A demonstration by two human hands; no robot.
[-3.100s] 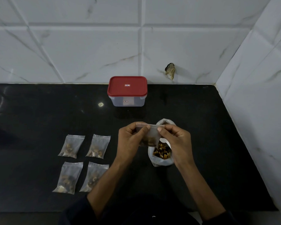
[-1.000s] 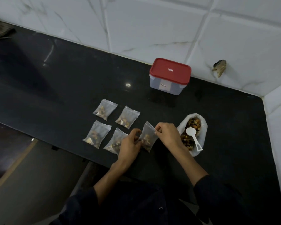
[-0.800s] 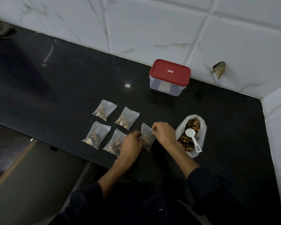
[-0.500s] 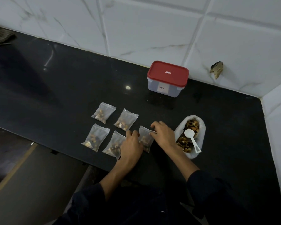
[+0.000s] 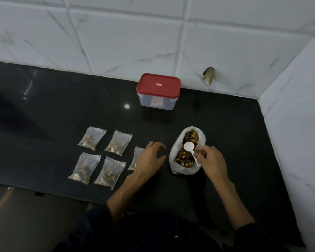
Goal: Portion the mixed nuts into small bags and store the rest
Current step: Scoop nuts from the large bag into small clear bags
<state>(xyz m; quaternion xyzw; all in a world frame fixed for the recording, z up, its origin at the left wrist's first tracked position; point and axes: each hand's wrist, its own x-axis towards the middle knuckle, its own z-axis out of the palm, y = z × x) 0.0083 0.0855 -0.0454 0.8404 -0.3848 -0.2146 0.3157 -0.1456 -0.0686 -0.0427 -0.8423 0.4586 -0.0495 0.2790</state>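
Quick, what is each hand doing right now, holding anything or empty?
Left hand: open, fingers loosely curled, holding nothing, over a small bag.
Right hand: pinching the handle of the white spoon in the nut bag.

The polished black stone table (image 5: 62, 110) carries five small clear nut-filled bags (image 5: 91, 138), an open white plastic bag of mixed nuts (image 5: 182, 170) and a red-lidded translucent plastic box (image 5: 158, 91).

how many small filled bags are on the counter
5 small clear plastic bags of nuts: back row and, front row and, fifth partly hidden under the left hand.
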